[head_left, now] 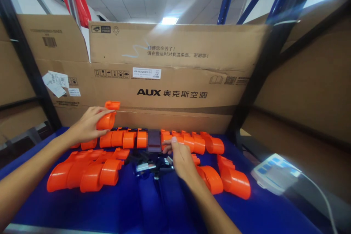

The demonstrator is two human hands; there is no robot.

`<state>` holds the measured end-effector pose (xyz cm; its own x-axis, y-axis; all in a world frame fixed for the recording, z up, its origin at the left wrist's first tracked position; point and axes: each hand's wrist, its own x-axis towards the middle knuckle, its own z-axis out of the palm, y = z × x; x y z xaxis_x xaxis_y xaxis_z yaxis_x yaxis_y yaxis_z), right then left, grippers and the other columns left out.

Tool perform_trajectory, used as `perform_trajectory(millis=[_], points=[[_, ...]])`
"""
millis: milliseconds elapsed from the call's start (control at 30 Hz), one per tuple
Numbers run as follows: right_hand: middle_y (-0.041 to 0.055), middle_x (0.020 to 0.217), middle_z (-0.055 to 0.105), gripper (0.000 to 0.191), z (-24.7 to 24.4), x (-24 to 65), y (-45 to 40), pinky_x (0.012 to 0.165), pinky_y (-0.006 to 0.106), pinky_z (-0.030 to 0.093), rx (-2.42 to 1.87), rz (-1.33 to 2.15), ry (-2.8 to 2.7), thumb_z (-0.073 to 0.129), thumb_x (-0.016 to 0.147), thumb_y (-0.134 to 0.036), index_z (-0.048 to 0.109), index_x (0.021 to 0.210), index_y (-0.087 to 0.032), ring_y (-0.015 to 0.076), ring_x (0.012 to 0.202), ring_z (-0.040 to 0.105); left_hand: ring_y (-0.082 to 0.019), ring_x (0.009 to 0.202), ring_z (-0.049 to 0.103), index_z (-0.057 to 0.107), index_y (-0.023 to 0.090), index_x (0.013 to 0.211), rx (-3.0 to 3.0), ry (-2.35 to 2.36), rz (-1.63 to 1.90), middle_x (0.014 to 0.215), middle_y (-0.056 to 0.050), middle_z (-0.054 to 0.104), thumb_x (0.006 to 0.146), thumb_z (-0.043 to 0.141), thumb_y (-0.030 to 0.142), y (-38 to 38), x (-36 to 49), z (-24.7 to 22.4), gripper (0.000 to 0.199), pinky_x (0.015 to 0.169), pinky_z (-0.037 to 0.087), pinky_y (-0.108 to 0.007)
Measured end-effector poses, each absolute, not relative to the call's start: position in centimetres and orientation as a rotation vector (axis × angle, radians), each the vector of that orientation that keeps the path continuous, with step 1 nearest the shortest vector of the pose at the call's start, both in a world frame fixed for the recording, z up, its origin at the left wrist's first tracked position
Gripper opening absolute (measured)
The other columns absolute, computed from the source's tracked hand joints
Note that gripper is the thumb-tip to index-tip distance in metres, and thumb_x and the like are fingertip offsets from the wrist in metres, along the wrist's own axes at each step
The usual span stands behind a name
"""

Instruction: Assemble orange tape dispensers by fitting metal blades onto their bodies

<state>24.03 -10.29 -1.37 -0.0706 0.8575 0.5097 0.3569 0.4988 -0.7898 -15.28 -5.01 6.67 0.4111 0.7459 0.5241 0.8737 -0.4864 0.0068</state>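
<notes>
My left hand (94, 119) is closed around an orange plastic ring part (106, 121), raised above the left end of the back row of similar orange parts (117, 138). My right hand (178, 153) hovers near the middle, its fingers bent and apart, just right of a dark rectangular device (154, 141). Whether its fingertips touch anything is hard to tell. Below and left of that hand lie shiny metal pieces (146, 168) in a small dark heap. More orange rings stand in a front left group (90, 175) and a front right group (236, 181).
A blue surface (95, 212) carries everything. On the right lies a white and blue device (275, 173) with a cable. Cardboard panels (175, 91) rise behind, between dark frame posts (257, 69).
</notes>
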Motion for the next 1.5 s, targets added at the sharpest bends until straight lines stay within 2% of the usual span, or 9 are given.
perform_trajectory(millis=[200, 367, 467, 600, 733, 833, 933, 1133, 1500], points=[[0.0034, 0.076, 0.074, 0.054, -1.0, 23.6, -9.6, 0.059, 0.028, 0.048, -0.945, 0.781, -1.489, 0.05, 0.097, -0.062, 0.065, 0.123, -0.017, 0.0177, 0.062, 0.061, -0.037, 0.136, 0.044, 0.046, 0.037, 0.153, -2.717, -0.852, -0.845, 0.146, -0.011, 0.053, 0.08, 0.071, 0.023, -10.8, -4.7, 5.7, 0.078, 0.113, 0.039, -0.059], [-0.0025, 0.05, 0.054, 0.057, -1.1, 24.0, -8.9, 0.045, 0.026, 0.037, -0.974, 0.928, -1.39, 0.053, 0.091, -0.071, 0.058, 0.066, -0.021, 0.0123, 0.044, 0.043, -0.037, 0.133, 0.048, 0.042, 0.04, 0.155, -2.992, -0.542, -0.72, 0.144, -0.01, 0.057, 0.074, 0.077, 0.017, -13.6, 0.1, 3.6, 0.091, 0.115, 0.039, -0.06], [-0.0039, 0.048, 0.048, 0.06, -1.4, 24.2, -8.6, 0.044, 0.025, 0.034, -0.995, 0.968, -1.36, 0.057, 0.087, -0.075, 0.051, 0.059, -0.022, 0.0115, 0.045, 0.04, -0.039, 0.135, 0.046, 0.043, 0.039, 0.155, -3.119, -0.53, -0.884, 0.148, -0.011, 0.052, 0.075, 0.083, 0.031, -13.6, 0.8, 2.4, 0.09, 0.115, 0.038, -0.062], [-0.0043, 0.051, 0.05, 0.058, -1.6, 24.0, -8.6, 0.045, 0.024, 0.03, -1.004, 1.014, -1.262, 0.06, 0.084, -0.076, 0.056, 0.066, -0.02, 0.0105, 0.046, 0.038, -0.039, 0.143, 0.038, 0.043, 0.032, 0.155, -3.169, -0.906, -1.712, 0.162, -0.013, 0.032, 0.086, 0.07, 0.056, -11.9, 2.4, 0.3, 0.079, 0.112, 0.041, -0.054], [-0.0047, 0.049, 0.048, 0.058, -1.5, 23.7, -8.8, 0.047, 0.024, 0.028, -1.009, 0.965, -1.294, 0.057, 0.087, -0.074, 0.056, 0.065, -0.02, 0.0102, 0.045, 0.037, -0.026, 0.1, 0.069, 0.052, 0.025, 0.148, -3.139, -1.503, -2.57, 0.127, -0.015, 0.067, 0.087, 0.073, 0.048, -9.8, 5.6, -1.3, 0.069, 0.088, 0.052, -0.038], [-0.0038, 0.045, 0.047, 0.062, -1.2, 24.0, -8.7, 0.048, 0.026, 0.03, -1.034, 0.883, -1.363, 0.045, 0.094, -0.074, 0.055, 0.063, -0.021, 0.012, 0.044, 0.038, -0.019, 0.074, 0.068, 0.065, 0.014, 0.129, -3.02, -1.585, -2.972, 0.101, -0.014, 0.077, 0.079, 0.081, 0.043, -8.9, 6.8, -1.7, 0.06, 0.071, 0.051, -0.029], [-0.0001, 0.053, 0.056, 0.062, -0.7, 25.1, -8.8, 0.055, 0.029, 0.038, -1.126, 0.678, -1.482, 0.031, 0.101, -0.065, 0.063, 0.072, -0.021, 0.0165, 0.052, 0.05, -0.014, 0.063, 0.064, 0.068, 0.014, 0.117, -2.731, -1.533, -3.261, 0.102, -0.013, 0.078, 0.076, 0.083, 0.042, -8.6, 6.5, -1.9, 0.052, 0.06, 0.048, -0.025], [0.0065, 0.082, 0.072, 0.016, -0.5, 26.8, -9.8, 0.074, 0.033, 0.042, -1.635, 0.133, -2.029, 0.072, 0.083, -0.038, 0.072, 0.077, -0.022, 0.0251, 0.084, 0.063, -0.014, 0.055, 0.063, 0.066, 0.013, 0.106, -2.26, -1.65, -3.46, 0.088, -0.01, 0.077, 0.074, 0.083, 0.048, -9.0, 5.2, -2.4, 0.05, 0.053, 0.049, -0.025], [0.0081, 0.09, 0.075, 0.011, -1.8, 26.6, -9.5, 0.081, 0.033, 0.045, -1.688, 0.183, -2.152, 0.078, 0.076, -0.032, 0.075, 0.081, -0.023, 0.0271, 0.096, 0.065, -0.016, 0.057, 0.062, 0.064, 0.014, 0.104, -2.32, -1.609, -3.462, 0.077, -0.007, 0.072, 0.08, 0.078, 0.046, -9.9, 5.5, -3.0, 0.042, 0.052, 0.049, -0.026]])
